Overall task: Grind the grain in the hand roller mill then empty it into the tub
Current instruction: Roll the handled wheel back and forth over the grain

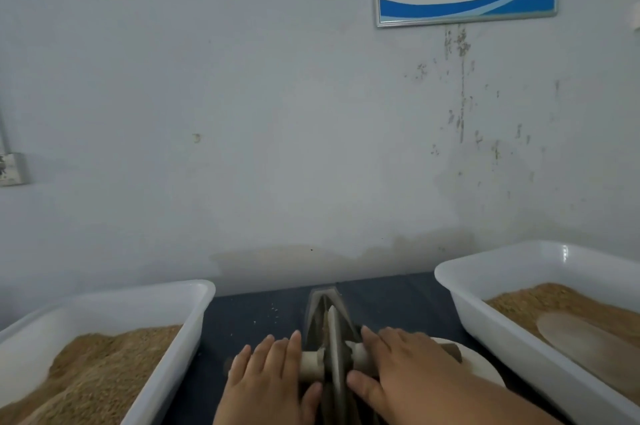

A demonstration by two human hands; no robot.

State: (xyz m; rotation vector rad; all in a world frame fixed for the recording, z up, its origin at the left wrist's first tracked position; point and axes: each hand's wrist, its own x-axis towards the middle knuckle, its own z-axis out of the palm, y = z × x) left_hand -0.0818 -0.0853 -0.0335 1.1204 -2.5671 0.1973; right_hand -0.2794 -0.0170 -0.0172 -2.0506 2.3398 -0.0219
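Grain shows as tan bits in the trough (320,300), under the wheel (335,348). Left hand (266,376) and right hand (408,365) press flat on the axle (310,364) either side, fingers straight and close together, likely so the palms roll it evenly. Left tub (194,313) and right tub (450,282), both part-filled, flank the mill, presumably for easy tipping.
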